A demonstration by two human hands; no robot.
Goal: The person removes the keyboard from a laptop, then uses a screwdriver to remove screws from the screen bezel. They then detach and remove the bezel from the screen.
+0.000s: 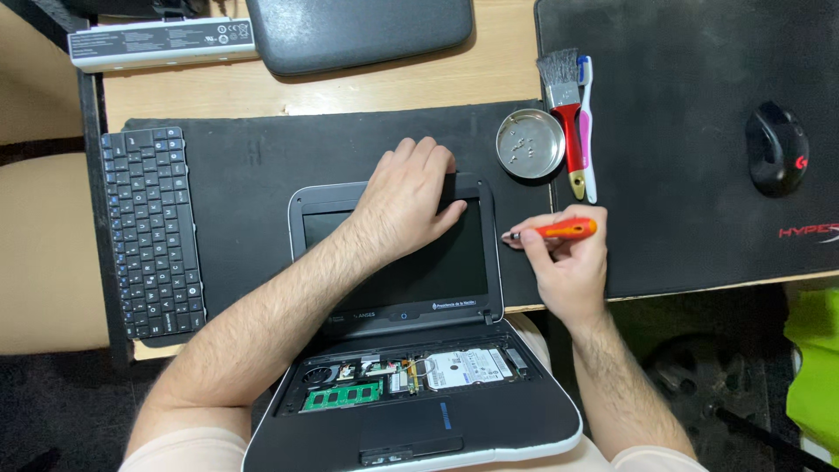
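A small grey laptop (411, 350) lies open on the black mat, its keyboard removed so the green memory stick (343, 396) and silver hard drive (463, 367) show. My left hand (406, 201) rests flat on the top edge of the laptop's screen (419, 271), fingers spread over the bezel. My right hand (568, 262) is just right of the screen and grips an orange-handled screwdriver (559, 231), with its tip pointing left toward the screen's right edge.
A loose black keyboard (150, 232) lies at the left. A round metal dish (530, 144) with small screws, a red paintbrush (566, 114) and a toothbrush (586, 131) sit right of the laptop. A mouse (775, 149) is far right; a battery (162, 41) and a grey cover (358, 31) lie at the back.
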